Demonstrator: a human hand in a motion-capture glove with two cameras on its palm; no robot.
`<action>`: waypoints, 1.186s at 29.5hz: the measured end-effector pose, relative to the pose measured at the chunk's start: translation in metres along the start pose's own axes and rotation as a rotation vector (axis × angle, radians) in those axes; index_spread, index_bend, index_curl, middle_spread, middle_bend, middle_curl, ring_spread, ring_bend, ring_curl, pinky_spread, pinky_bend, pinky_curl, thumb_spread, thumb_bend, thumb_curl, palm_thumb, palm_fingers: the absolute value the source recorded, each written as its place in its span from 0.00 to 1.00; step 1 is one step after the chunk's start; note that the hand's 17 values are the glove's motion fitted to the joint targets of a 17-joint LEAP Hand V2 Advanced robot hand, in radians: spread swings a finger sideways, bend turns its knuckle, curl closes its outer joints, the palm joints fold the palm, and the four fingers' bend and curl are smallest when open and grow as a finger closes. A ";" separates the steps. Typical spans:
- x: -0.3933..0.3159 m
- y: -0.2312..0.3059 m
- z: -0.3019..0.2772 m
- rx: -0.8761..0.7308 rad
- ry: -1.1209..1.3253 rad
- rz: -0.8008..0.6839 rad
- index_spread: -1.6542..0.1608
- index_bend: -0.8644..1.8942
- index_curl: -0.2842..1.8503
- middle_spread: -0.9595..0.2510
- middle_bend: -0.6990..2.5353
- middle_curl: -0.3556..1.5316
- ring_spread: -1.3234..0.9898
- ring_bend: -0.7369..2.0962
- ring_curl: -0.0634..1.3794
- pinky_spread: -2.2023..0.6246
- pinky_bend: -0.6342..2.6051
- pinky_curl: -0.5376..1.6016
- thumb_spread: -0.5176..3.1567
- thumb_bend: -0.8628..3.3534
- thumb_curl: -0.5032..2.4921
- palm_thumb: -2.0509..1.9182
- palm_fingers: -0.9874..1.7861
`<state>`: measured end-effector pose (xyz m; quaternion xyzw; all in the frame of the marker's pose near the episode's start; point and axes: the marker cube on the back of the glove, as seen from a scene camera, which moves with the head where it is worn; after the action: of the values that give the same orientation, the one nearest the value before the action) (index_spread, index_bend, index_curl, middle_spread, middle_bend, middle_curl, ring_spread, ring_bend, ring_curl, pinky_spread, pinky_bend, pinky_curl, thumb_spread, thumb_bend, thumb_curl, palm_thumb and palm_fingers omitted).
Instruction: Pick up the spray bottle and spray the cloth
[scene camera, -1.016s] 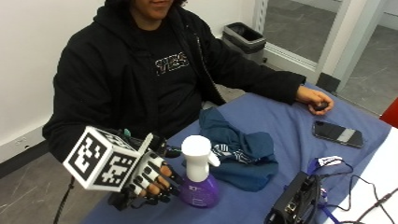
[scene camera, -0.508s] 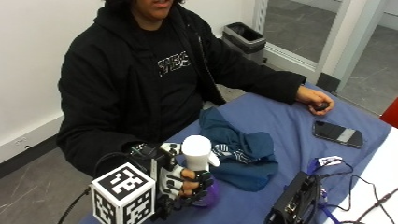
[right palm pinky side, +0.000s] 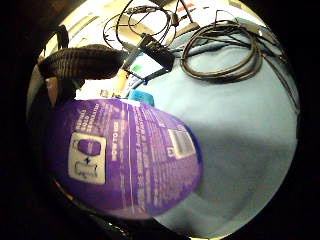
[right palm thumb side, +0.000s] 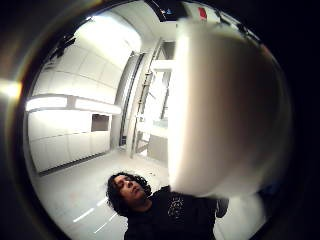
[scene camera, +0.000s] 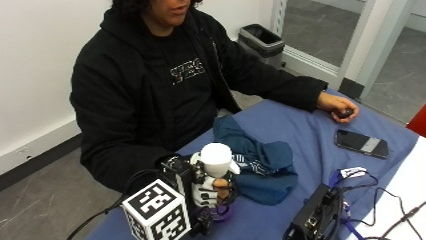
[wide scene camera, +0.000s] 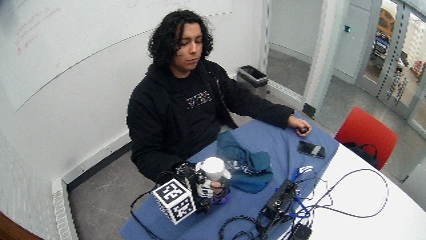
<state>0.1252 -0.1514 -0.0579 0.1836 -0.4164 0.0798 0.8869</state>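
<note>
Right hand (scene camera: 212, 189) grasping the spray bottle (scene camera: 216, 165).
Cloth (scene camera: 256, 160) sits at two o'clock; we reckon a misaimed nozzle wets the tabletop (scene camera: 313, 132).

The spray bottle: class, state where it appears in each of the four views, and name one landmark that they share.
Outside view: spray bottle, white head up, gripped by the gloved right hand, beside the teal cloth.
Wide outside view: on the near table end.
Little finger palm view: purple body.
Thumb palm view: white head.
Landmark: blue tablecloth.

Upright purple spray bottle (scene camera: 216, 170) beside crumpled blue cloth (scene camera: 256, 157).
</note>
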 end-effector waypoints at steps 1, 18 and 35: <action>0.001 0.002 -0.001 0.002 0.007 -0.008 0.78 0.38 0.31 0.72 0.34 0.43 0.51 0.40 0.32 0.76 0.27 0.40 0.33 0.22 0.34 0.77 0.79; 0.006 -0.019 0.013 0.196 0.027 -0.148 0.76 0.38 0.34 0.68 0.37 0.46 0.47 0.45 0.37 0.68 0.33 0.44 0.27 0.20 0.37 0.76 0.84; -0.005 0.006 0.004 0.084 0.079 -0.143 0.76 0.39 0.38 0.67 0.39 0.47 0.47 0.46 0.38 0.67 0.34 0.45 0.26 0.20 0.39 0.76 0.84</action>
<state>0.1172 -0.1474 -0.0577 0.2465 -0.3632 0.0409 0.8976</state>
